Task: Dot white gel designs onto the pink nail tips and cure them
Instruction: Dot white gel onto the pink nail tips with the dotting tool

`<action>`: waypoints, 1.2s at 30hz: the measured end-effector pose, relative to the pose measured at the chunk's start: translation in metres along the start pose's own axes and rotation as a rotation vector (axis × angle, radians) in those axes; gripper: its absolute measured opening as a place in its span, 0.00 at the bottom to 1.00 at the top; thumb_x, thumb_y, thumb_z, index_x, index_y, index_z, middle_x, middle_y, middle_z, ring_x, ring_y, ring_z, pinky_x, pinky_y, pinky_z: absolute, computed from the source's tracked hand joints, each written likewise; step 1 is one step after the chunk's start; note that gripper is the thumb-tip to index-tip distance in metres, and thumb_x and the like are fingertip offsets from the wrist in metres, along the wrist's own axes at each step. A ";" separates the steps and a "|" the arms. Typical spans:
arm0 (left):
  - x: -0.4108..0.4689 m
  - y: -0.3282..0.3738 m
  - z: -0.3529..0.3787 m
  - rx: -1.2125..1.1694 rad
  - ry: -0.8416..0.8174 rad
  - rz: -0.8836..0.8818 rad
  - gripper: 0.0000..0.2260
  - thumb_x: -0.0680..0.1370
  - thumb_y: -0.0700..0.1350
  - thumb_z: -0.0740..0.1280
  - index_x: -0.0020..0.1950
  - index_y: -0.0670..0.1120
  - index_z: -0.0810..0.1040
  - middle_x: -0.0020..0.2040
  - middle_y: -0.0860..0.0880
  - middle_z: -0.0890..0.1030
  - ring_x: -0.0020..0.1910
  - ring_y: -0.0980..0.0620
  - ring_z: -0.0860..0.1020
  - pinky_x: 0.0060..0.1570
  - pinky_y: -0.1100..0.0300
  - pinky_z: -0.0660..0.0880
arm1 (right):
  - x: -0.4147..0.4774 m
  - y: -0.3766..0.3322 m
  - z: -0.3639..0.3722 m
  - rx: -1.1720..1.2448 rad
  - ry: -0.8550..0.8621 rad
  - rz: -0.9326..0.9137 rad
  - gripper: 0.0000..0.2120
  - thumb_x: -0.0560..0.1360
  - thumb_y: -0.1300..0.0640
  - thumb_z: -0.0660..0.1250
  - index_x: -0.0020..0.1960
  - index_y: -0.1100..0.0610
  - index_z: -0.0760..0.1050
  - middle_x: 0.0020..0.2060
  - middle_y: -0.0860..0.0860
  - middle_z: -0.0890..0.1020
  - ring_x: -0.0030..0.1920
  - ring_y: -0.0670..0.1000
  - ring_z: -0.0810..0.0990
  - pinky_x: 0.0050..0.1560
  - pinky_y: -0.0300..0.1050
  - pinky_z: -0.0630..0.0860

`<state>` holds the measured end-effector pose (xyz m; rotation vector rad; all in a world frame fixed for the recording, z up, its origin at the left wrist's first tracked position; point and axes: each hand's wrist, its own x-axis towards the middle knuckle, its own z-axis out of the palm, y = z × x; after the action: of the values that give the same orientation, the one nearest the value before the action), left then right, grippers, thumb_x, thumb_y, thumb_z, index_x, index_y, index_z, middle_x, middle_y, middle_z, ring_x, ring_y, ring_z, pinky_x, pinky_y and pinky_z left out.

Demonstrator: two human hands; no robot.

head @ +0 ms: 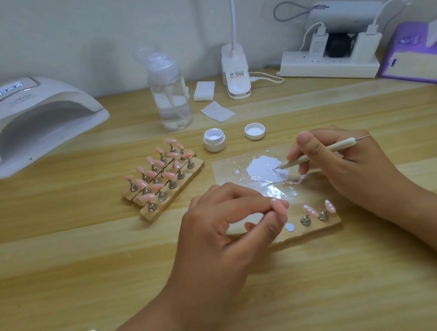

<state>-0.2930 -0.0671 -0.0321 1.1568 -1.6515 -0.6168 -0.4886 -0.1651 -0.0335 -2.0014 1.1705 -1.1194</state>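
Observation:
My right hand (343, 164) grips a cream dotting tool (319, 153), its tip in a puddle of white gel (264, 168) on a clear film sheet (225, 171). My left hand (226, 228) pinches a pink nail tip (280, 205) on its stand, lifted over a wooden holder strip (329, 225). Two dotted pink tips (310, 210) stand on that strip beside a bare round magnet (290, 227). Several plain pink tips (160, 170) stand on wooden strips to the left. The white cure lamp (34, 121) sits far left.
An open gel jar (214, 139) and its lid (254, 131) lie behind the film. A clear pump bottle (169, 93), white pads (204, 90), a desk lamp base (237, 78), a power strip with chargers (329, 65) and a purple box (421, 58) line the back.

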 end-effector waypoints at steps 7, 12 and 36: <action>0.000 0.000 0.000 0.002 0.004 0.001 0.05 0.75 0.53 0.71 0.49 0.56 0.85 0.44 0.59 0.83 0.50 0.52 0.81 0.50 0.41 0.74 | 0.000 -0.005 -0.001 0.035 0.020 0.013 0.16 0.80 0.46 0.59 0.40 0.49 0.81 0.33 0.45 0.82 0.41 0.43 0.79 0.46 0.40 0.70; 0.000 0.001 0.000 -0.002 0.009 -0.006 0.04 0.75 0.53 0.70 0.45 0.57 0.86 0.45 0.59 0.84 0.50 0.52 0.81 0.51 0.41 0.73 | -0.001 -0.008 -0.002 0.066 0.058 0.013 0.16 0.81 0.49 0.59 0.45 0.53 0.83 0.34 0.46 0.83 0.42 0.43 0.81 0.45 0.33 0.71; 0.000 0.000 -0.001 -0.033 -0.022 -0.021 0.05 0.76 0.49 0.72 0.46 0.52 0.87 0.43 0.55 0.82 0.46 0.48 0.80 0.49 0.38 0.73 | -0.030 -0.065 0.013 0.531 -0.025 -0.021 0.16 0.75 0.48 0.70 0.32 0.53 0.75 0.24 0.54 0.79 0.23 0.52 0.76 0.26 0.38 0.71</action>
<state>-0.2924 -0.0667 -0.0321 1.1485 -1.6441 -0.6693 -0.4584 -0.1072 -0.0002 -1.6105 0.7372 -1.2541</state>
